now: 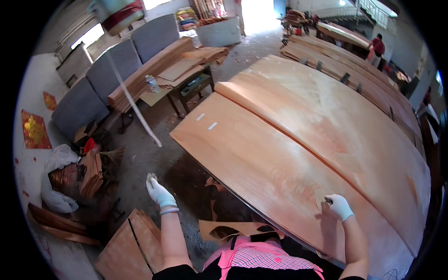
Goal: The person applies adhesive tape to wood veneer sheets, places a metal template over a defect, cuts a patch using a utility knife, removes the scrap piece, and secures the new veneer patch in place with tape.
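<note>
My right hand (339, 207), in a white glove, is closed over a large wood veneer sheet (252, 158) on the wide stack to my right. Its fingertips pinch a small dark thing whose kind I cannot make out. A thin pale patch (320, 198) shows on the sheet beside those fingertips. My left hand (160, 192), also in a white glove with a bracelet at the wrist, is held out over the floor, left of the stack. Its fingers stretch forward, and I see nothing in them. Two short white strips (213, 126) lie near the sheet's far left corner.
A second veneer sheet (322, 102) lies alongside, its raised edge forming a long seam. Bundled veneer (126, 242) stands at lower left. A white pole (133, 102) slants down beyond my left hand. Farther back are a bench with a bottle (152, 84) and a person (376, 49).
</note>
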Demonstrator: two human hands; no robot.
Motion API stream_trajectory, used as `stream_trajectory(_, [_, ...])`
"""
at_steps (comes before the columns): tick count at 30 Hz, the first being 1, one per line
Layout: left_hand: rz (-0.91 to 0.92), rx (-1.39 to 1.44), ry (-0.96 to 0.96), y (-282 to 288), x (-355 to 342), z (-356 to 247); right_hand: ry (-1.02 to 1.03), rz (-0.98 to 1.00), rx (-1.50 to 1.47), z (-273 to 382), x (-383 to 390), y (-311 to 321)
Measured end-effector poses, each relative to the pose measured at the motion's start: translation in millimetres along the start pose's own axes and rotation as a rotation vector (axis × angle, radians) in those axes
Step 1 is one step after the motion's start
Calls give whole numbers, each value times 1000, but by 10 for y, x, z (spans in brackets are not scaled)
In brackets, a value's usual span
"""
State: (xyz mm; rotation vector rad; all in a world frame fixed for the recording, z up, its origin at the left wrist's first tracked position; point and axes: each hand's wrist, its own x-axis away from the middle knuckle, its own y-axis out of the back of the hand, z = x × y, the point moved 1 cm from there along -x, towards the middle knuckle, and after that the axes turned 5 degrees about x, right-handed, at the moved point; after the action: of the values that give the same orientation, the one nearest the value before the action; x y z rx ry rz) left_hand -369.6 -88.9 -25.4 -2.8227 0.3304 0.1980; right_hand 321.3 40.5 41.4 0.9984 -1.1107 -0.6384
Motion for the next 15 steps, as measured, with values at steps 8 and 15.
stream_trajectory(8, [756,617,102,-1959,-684,-1400,349,-330,-847,1144,-641,307])
stream_trajectory(15, [1032,323,42,-2717,67,-1975,607,-528,-817,2251,-1098,1194])
